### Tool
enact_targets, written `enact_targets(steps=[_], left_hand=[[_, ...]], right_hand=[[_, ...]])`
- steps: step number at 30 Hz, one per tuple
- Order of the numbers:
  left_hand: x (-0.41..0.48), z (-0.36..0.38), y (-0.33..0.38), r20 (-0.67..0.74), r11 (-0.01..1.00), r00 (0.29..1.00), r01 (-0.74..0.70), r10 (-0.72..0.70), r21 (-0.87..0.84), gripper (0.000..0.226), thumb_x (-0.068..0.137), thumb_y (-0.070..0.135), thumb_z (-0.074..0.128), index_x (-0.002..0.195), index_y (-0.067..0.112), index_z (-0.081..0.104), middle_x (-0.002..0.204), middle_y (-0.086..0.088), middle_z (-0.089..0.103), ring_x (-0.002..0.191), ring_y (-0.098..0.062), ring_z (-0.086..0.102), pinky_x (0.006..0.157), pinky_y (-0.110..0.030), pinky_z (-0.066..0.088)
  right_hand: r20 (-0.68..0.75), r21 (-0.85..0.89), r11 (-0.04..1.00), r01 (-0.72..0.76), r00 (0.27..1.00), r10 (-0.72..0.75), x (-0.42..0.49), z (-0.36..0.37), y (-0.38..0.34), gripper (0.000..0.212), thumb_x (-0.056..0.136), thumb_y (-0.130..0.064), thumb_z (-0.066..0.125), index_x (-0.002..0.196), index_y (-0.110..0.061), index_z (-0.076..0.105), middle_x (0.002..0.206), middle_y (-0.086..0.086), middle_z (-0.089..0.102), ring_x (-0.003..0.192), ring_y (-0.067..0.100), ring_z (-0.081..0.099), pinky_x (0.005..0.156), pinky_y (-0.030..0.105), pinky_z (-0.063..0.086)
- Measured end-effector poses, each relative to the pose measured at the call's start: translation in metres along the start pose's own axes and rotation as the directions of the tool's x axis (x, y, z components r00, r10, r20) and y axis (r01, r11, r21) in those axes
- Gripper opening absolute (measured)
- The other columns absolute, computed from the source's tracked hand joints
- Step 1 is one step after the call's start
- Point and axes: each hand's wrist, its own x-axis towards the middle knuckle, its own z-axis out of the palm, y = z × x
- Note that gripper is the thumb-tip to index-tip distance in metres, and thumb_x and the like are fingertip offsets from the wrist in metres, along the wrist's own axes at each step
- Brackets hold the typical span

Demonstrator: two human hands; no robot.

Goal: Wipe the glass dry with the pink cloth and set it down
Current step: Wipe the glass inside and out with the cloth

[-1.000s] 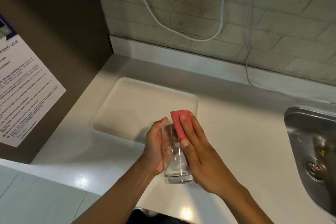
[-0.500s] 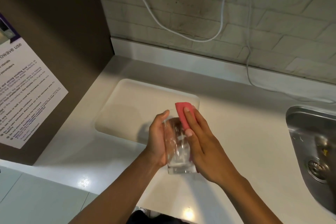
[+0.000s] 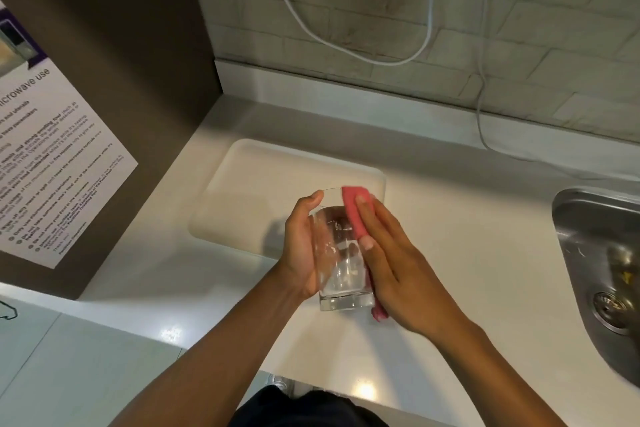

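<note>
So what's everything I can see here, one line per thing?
glass: one, clear, held above the counter between both hands
pink cloth: one, pink, pressed against the glass's right side
tray: one, cream, on the counter behind the hands
counter: one, white, running across the middle
sink: one, steel, set in the counter at the right edge
cables: two, white, hanging down the brick wall
notice: one, white with a purple top, on the brown panel at left
left hand: one, gripping the glass
right hand: one, holding the cloth flat on the glass
</note>
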Motion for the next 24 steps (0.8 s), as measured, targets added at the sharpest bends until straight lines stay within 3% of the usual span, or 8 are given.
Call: enact_targets(steps=[3,7,10,12,15,17,20,24], left_hand=[[-0.005,-0.001,-0.004,0.046,1.0,0.999,0.026,-0.025,-0.013,0.068,0.084,0.059,0.062,0.116,0.0,0.07,0.108,-0.02,0.07,0.098,-0.033,0.07,0.089,-0.046,0.055],[-0.008,-0.008,0.007,0.03,0.996,0.999,-0.015,0.018,-0.093,0.073,0.088,0.057,0.06,0.126,-0.005,0.067,0.125,-0.028,0.069,0.116,-0.041,0.063,0.113,-0.055,0.042],[-0.012,-0.008,0.008,0.038,0.997,0.999,0.003,0.0,-0.075,0.065,0.085,0.057,0.062,0.111,-0.001,0.073,0.111,-0.026,0.074,0.102,-0.038,0.07,0.097,-0.049,0.053],[-0.015,-0.003,0.001,0.031,0.998,0.999,0.025,-0.023,-0.065,0.068,0.086,0.056,0.061,0.119,-0.003,0.072,0.114,-0.024,0.07,0.108,-0.039,0.066,0.098,-0.049,0.052],[-0.014,0.001,0.001,0.006,0.991,1.0,0.0,0.001,-0.133,0.075,0.085,0.054,0.062,0.13,-0.006,0.066,0.12,-0.025,0.068,0.113,-0.04,0.062,0.112,-0.053,0.04],[-0.014,-0.002,0.005,-0.019,0.992,1.0,-0.022,0.019,-0.125,0.074,0.083,0.056,0.064,0.125,-0.005,0.066,0.113,-0.025,0.07,0.109,-0.041,0.063,0.109,-0.055,0.041],[-0.018,-0.002,-0.002,-0.029,0.995,1.0,0.001,-0.004,-0.101,0.073,0.087,0.057,0.058,0.127,-0.005,0.062,0.118,-0.029,0.063,0.113,-0.043,0.054,0.107,-0.056,0.04],[-0.021,0.006,-0.005,-0.016,0.996,1.0,0.009,-0.01,-0.09,0.082,0.09,0.056,0.055,0.139,-0.009,0.059,0.133,-0.029,0.057,0.121,-0.042,0.053,0.115,-0.055,0.038]], right_hand=[[-0.05,0.061,0.998,-0.003,0.999,0.006,0.003,-0.003,-0.005,0.053,0.111,-0.045,0.021,0.16,-0.054,0.003,0.169,-0.031,0.004,0.151,-0.012,0.015,0.121,0.02,0.023],[0.049,-0.065,0.998,0.026,0.999,-0.023,-0.025,0.01,-0.016,0.049,0.11,-0.053,0.018,0.155,-0.064,0.002,0.169,-0.03,-0.011,0.114,0.001,0.067,0.082,0.026,0.063],[0.039,-0.079,0.995,0.064,0.997,-0.061,-0.029,0.009,-0.011,0.049,0.109,-0.055,0.014,0.154,-0.065,-0.001,0.168,-0.03,-0.013,0.12,-0.033,0.036,0.089,0.014,0.054],[0.002,-0.041,0.999,0.022,1.0,-0.022,-0.019,0.003,-0.014,0.051,0.108,-0.054,0.015,0.155,-0.062,-0.002,0.168,-0.031,-0.013,0.136,-0.029,0.019,0.108,0.02,0.046],[0.002,-0.048,0.998,0.052,0.999,-0.051,-0.019,0.005,-0.024,0.049,0.111,-0.049,0.021,0.155,-0.064,0.006,0.167,-0.033,-0.015,0.139,0.007,0.05,0.1,0.031,0.057],[0.035,-0.091,0.992,0.09,0.996,-0.087,-0.032,0.011,-0.022,0.048,0.112,-0.049,0.023,0.155,-0.064,0.009,0.167,-0.033,-0.015,0.117,0.017,0.069,0.081,0.016,0.058],[0.029,-0.043,0.999,0.019,0.999,-0.018,-0.033,0.011,-0.017,0.05,0.107,-0.056,0.015,0.154,-0.065,0.003,0.167,-0.033,-0.013,0.122,0.003,0.062,0.082,0.004,0.051],[-0.044,-0.028,1.0,0.013,0.999,-0.015,-0.02,0.006,-0.025,0.051,0.109,-0.051,0.015,0.157,-0.06,0.001,0.167,-0.033,-0.011,0.136,-0.018,0.037,0.107,0.026,0.05]])
